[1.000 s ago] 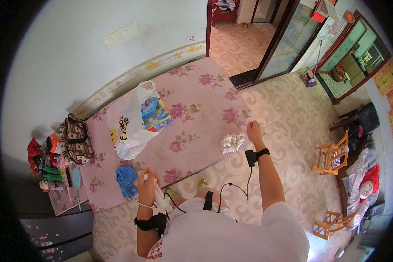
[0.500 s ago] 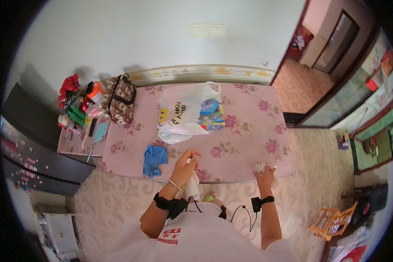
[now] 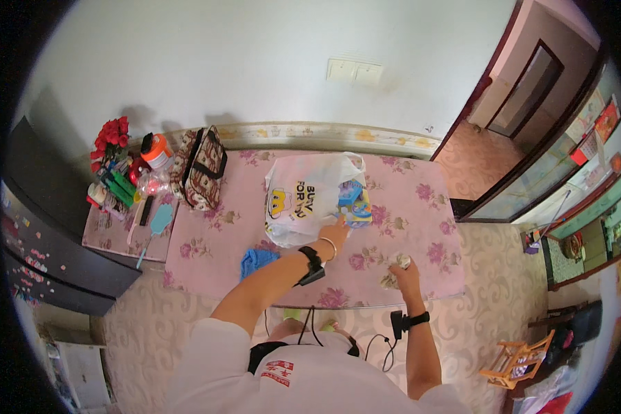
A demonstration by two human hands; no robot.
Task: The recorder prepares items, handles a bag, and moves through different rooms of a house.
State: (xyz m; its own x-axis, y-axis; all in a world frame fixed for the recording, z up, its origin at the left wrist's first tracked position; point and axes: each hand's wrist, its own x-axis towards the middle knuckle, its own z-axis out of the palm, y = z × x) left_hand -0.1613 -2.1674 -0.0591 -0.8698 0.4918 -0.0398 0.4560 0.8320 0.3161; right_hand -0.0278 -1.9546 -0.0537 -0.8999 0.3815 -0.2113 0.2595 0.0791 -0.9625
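Note:
My left hand (image 3: 334,236) reaches over the table to the open side of a white plastic bag (image 3: 293,207). Its fingers look drawn together beside a whitish bit, and I cannot tell whether that is the bag's edge or a separate piece. Blue and yellow packages (image 3: 354,205) show at the bag's right side, just beyond my fingertips. Over the right front of the table, my right hand (image 3: 408,277) is closed on a crumpled whitish wad (image 3: 389,281), tissue or cloth. A blue cloth (image 3: 257,262) lies bunched near the front edge, partly behind my left forearm.
The table wears a pink flowered cover (image 3: 207,255). A patterned bag (image 3: 201,169), an orange-lidded tub (image 3: 157,150), red flowers (image 3: 110,138) and a light-blue fly swatter (image 3: 161,219) crowd the left end. A wooden chair (image 3: 517,359) stands on the floor at right.
My left hand has moved forward and right to the plastic bag; the white piece that hung from it no longer shows there. My right hand, still holding the wad, has shifted slightly left. The view has tilted up.

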